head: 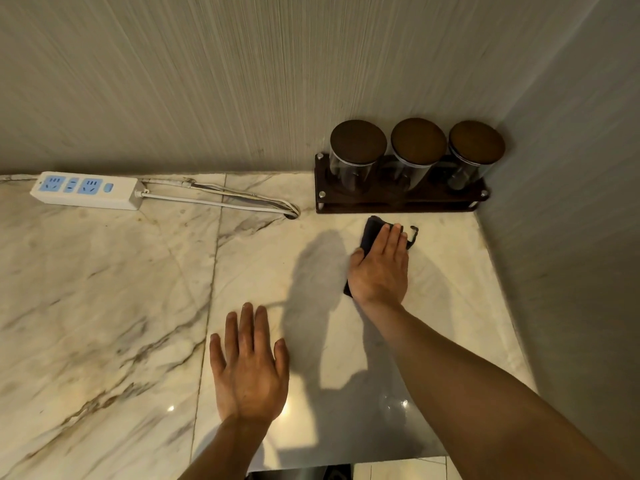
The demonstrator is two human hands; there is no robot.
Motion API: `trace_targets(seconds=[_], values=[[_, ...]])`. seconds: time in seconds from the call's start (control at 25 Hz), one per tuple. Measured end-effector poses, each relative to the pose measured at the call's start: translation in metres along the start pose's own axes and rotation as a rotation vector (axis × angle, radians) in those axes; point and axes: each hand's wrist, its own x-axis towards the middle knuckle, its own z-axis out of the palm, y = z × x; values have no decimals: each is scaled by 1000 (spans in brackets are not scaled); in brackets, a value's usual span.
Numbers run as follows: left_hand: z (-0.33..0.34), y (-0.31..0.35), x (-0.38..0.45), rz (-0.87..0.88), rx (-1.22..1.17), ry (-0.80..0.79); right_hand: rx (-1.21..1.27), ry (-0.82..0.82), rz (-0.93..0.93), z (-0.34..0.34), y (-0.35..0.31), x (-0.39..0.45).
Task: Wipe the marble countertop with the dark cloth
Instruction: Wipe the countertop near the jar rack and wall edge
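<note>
The marble countertop [104, 289] is pale with brown veins and fills the lower view. A dark cloth [372, 230] lies flat on it near the back right corner. My right hand [381, 268] presses palm-down on the cloth, fingers together, covering most of it; the cloth's far edge and a small loop stick out past the fingertips. My left hand [249, 368] rests flat on the marble nearer to me, fingers spread, holding nothing.
A dark wooden rack [398, 202] with three lidded glass jars [417, 154] stands against the back wall just beyond the cloth. A white power strip [86, 190] and its cables [225, 199] lie at the back left. Walls close the back and right sides.
</note>
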Motion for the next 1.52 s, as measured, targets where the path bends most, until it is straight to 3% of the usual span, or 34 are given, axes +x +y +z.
trace_targets(seconds=[1.12, 1.28, 1.52], values=[[-9, -2, -2, 50, -84, -12, 53, 101, 99, 6, 67, -158], [-9, 1, -2, 41, -113, 16, 19, 129, 37, 3, 79, -176], [-9, 2, 0, 43, -134, 38, -55, 38, -199, -10, 113, -183]])
